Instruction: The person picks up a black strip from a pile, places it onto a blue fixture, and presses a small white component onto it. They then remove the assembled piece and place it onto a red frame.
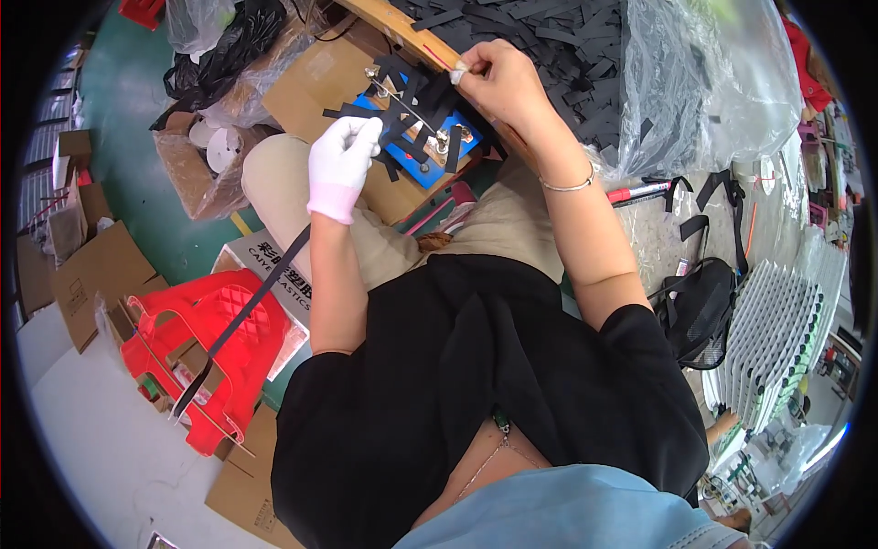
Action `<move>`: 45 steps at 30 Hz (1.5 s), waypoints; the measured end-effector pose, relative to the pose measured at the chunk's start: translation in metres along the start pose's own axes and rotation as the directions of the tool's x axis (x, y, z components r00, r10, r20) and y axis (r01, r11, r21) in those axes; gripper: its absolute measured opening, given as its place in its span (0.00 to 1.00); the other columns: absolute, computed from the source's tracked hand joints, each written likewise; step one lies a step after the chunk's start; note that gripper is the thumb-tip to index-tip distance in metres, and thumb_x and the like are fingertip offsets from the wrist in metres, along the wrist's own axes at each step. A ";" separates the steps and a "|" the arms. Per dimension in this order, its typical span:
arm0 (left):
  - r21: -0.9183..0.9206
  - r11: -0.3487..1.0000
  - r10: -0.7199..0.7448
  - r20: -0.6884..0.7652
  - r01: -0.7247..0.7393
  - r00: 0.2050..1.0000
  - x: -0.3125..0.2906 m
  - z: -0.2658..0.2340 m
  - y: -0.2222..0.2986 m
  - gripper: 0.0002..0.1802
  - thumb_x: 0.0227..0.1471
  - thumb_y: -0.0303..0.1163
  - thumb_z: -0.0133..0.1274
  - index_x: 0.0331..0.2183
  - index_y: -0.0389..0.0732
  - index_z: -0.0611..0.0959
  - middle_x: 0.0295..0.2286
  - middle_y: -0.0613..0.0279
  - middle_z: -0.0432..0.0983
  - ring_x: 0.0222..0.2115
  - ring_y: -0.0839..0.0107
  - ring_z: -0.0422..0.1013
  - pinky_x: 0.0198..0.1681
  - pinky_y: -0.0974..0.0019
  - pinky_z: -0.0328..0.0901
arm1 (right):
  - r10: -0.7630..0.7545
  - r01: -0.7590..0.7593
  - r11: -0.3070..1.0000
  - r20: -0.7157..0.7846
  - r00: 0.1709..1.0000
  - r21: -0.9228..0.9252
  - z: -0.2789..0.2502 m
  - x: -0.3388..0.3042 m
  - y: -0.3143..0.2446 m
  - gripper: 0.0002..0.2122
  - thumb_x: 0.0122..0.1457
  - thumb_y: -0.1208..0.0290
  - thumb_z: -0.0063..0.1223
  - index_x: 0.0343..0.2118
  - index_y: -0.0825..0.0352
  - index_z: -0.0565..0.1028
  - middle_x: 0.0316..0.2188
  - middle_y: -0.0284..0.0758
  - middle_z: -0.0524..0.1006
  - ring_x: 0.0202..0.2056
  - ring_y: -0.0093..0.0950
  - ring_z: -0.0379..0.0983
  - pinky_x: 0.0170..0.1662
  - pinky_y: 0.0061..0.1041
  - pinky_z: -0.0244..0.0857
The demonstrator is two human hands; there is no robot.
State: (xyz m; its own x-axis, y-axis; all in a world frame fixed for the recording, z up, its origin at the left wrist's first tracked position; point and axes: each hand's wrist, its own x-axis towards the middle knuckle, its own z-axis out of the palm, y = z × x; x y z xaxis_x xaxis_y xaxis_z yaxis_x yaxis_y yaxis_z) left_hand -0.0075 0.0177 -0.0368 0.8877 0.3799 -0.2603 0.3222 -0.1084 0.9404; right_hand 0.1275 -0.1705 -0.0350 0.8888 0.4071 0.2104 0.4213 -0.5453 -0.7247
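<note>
Strips of black material lie crosswise over the blue fixture, and we judge that pulling one carelessly could snag the thin metal rod among them. Our gloved left hand, just beside the fixture, has its fingers curled closed; what they grip, if anything, we cannot tell. Our right hand pinches thumb to forefinger at the wooden rim of the surface, though whether the white bit there is held or worn is unclear. A long black strap slants from our left forearm toward the red stool and could catch there if drawn sharply. Edges crowd us: the rim runs close along the fixture, with heaped strips beyond. The widest gap for moving seems to be between our forearms, above our trousers.
</note>
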 end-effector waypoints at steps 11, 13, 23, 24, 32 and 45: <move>-0.091 0.989 0.117 0.045 -0.113 0.992 -0.005 0.028 0.043 0.09 0.49 0.32 0.53 0.27 0.35 0.77 0.18 0.70 0.71 0.19 0.84 0.65 0.23 0.79 0.60 | 0.027 -0.207 0.830 0.333 0.942 0.517 -0.013 -0.010 -0.027 0.08 0.50 0.69 0.56 0.29 0.69 0.76 0.19 0.22 0.69 0.22 0.10 0.60 0.25 0.12 0.55; -0.062 0.989 0.136 0.035 -0.134 0.990 -0.005 0.030 0.045 0.09 0.49 0.32 0.53 0.27 0.35 0.77 0.18 0.70 0.71 0.19 0.84 0.65 0.24 0.79 0.60 | 0.035 -0.208 0.844 0.335 0.941 0.495 -0.015 -0.009 -0.026 0.08 0.49 0.69 0.56 0.29 0.69 0.76 0.19 0.22 0.69 0.22 0.11 0.60 0.26 0.12 0.56; 0.104 0.993 0.053 0.034 -0.056 0.998 -0.007 0.001 0.021 0.11 0.48 0.36 0.53 0.25 0.37 0.78 0.16 0.70 0.70 0.17 0.85 0.63 0.22 0.79 0.59 | 0.068 -0.067 0.998 0.082 0.994 -0.021 -0.009 -0.001 -0.008 0.10 0.46 0.67 0.55 0.26 0.70 0.76 0.27 0.37 0.70 0.23 0.26 0.68 0.29 0.23 0.63; 0.098 0.994 0.048 0.032 -0.051 0.998 -0.007 0.001 0.019 0.11 0.48 0.36 0.53 0.25 0.37 0.78 0.16 0.70 0.70 0.17 0.85 0.63 0.21 0.79 0.58 | 0.067 -0.065 0.998 0.083 0.994 -0.021 -0.008 -0.002 -0.008 0.10 0.46 0.67 0.55 0.26 0.70 0.76 0.27 0.37 0.70 0.23 0.26 0.68 0.29 0.23 0.63; 0.081 0.996 0.036 0.020 -0.037 0.999 -0.004 0.001 0.010 0.11 0.48 0.36 0.53 0.25 0.37 0.78 0.16 0.70 0.69 0.17 0.85 0.62 0.20 0.78 0.57 | 0.100 -0.098 0.994 0.049 0.994 -0.041 -0.002 -0.002 -0.007 0.10 0.44 0.66 0.55 0.25 0.69 0.76 0.26 0.38 0.70 0.26 0.30 0.68 0.31 0.26 0.63; -0.097 0.992 0.078 -0.007 -0.078 0.997 -0.012 0.011 0.033 0.09 0.49 0.34 0.53 0.28 0.37 0.77 0.18 0.71 0.70 0.18 0.86 0.62 0.20 0.80 0.57 | -0.027 0.023 0.984 0.015 1.000 0.179 -0.016 -0.003 -0.020 0.13 0.45 0.66 0.60 0.32 0.66 0.75 0.24 0.28 0.69 0.22 0.16 0.62 0.25 0.17 0.58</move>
State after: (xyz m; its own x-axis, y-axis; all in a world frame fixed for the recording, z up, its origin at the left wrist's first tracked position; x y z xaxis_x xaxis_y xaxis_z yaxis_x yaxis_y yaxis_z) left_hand -0.0038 -0.0005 -0.0056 0.9076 0.3770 -0.1846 0.2183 -0.0483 0.9747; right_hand 0.1194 -0.1728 -0.0104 0.8745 0.4324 0.2197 0.4029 -0.3955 -0.8254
